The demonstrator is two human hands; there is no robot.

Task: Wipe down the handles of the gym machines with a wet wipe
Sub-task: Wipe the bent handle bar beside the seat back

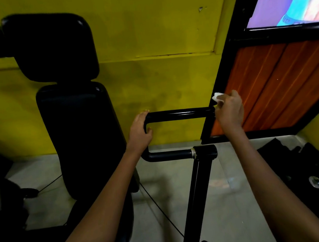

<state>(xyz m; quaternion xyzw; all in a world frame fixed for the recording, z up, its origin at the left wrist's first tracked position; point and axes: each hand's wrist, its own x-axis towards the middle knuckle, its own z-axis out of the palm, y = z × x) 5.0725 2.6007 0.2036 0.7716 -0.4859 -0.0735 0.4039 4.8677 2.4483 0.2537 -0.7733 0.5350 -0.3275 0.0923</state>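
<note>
A black U-shaped machine handle [180,114] juts out at mid frame, its upper bar running left to right. My left hand [138,131] grips the bend at the handle's left end. My right hand [228,110] holds a small white wet wipe [217,96] pinched in its fingers at the right end of the upper bar. The lower bar [169,155] joins a black upright arm [195,192] of the machine.
A black padded seat back [82,134] and headrest [51,45] stand to the left against the yellow wall [153,31]. An orange panel in a black frame [275,86] is at the right. Dark objects [304,165] lie on the grey floor at the right; cables run across it.
</note>
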